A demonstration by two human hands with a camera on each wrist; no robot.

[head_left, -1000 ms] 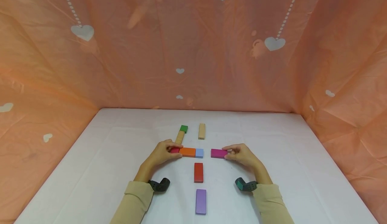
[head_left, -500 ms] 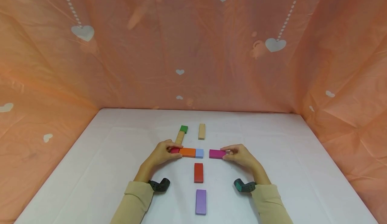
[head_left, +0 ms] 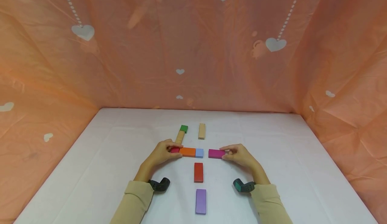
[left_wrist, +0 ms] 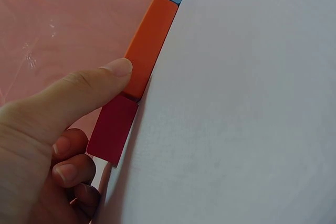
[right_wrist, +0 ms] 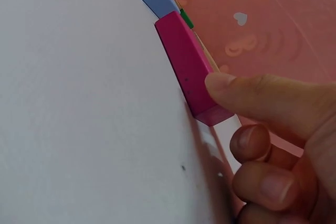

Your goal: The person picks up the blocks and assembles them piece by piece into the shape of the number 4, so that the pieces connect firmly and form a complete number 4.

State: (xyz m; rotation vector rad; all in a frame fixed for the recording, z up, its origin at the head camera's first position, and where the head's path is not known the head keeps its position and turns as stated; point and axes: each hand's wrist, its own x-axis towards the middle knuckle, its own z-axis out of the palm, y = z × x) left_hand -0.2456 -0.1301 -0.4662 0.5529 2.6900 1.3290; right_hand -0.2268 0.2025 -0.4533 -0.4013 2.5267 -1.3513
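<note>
In the head view my left hand point(head_left: 163, 151) pinches the left end of an orange block point(head_left: 188, 152). Its thumb lies on the block's near side, beside a crimson block point(left_wrist: 113, 129) that meets the same end. A light blue block point(head_left: 199, 153) touches the orange block's right end. From the right, my right hand point(head_left: 242, 155) holds a magenta block point(head_left: 216, 154) between thumb and fingers, lined up with the row. A narrow gap separates the magenta and light blue blocks in the head view. The other right fingers curl below the thumb in the right wrist view.
Behind the row lie a plain wooden block point(head_left: 180, 136) joined to a green block point(head_left: 183, 128), and a separate wooden block point(head_left: 202, 131). Nearer me are a red block point(head_left: 198, 172) and a purple block point(head_left: 201, 201). An orange curtain point(head_left: 193, 49) surrounds the white table point(head_left: 302, 170).
My right hand has moved slightly left with the magenta block, narrowing the gap to the light blue block. The left hand has stayed on the orange block.
</note>
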